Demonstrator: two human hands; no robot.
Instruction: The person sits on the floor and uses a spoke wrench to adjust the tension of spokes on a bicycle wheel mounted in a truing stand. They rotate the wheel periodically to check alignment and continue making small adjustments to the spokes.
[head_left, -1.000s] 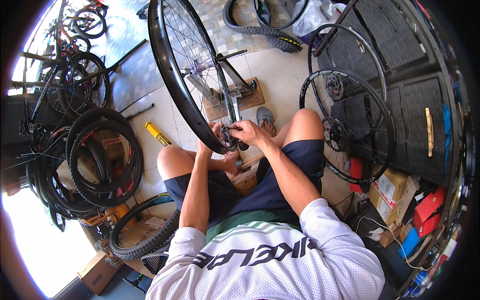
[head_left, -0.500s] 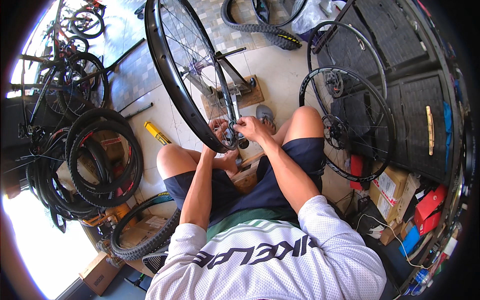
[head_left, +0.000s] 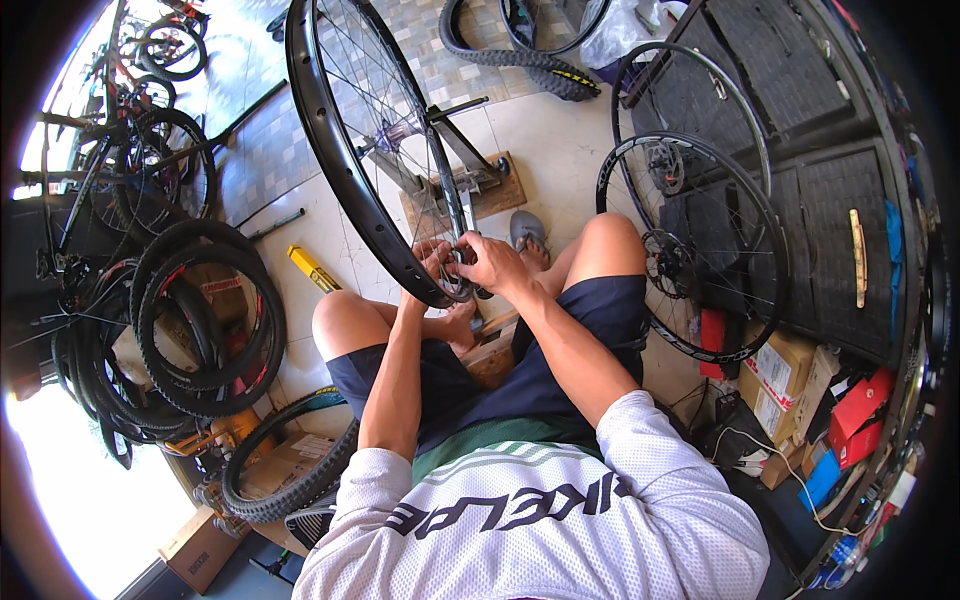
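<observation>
A bicycle wheel with a broad black rim [head_left: 333,150] stands upright in a metal truing stand [head_left: 457,143] on a wooden base [head_left: 514,192]. Thin spokes run from its hub [head_left: 393,133] out to the rim. At the wheel's near end, my left hand [head_left: 430,260] has its fingers curled among the spokes. Close beside it on the right, my right hand [head_left: 492,266] is closed in a pinch at the rim's edge. Whatever small part sits between the fingers is too small to make out. My fingertips nearly meet.
Loose tires [head_left: 205,320] hang in a stack at the left, with bikes behind. A yellow box [head_left: 312,268] lies on the floor near my left knee. Two more wheels [head_left: 735,330] lean on dark cabinets [head_left: 820,240] at the right. Cardboard boxes [head_left: 775,385] stand below them.
My right hand has shifted slightly left and turned, bringing its fingers closer to my left hand. My left hand stays at nearly the same spot on the wheel.
</observation>
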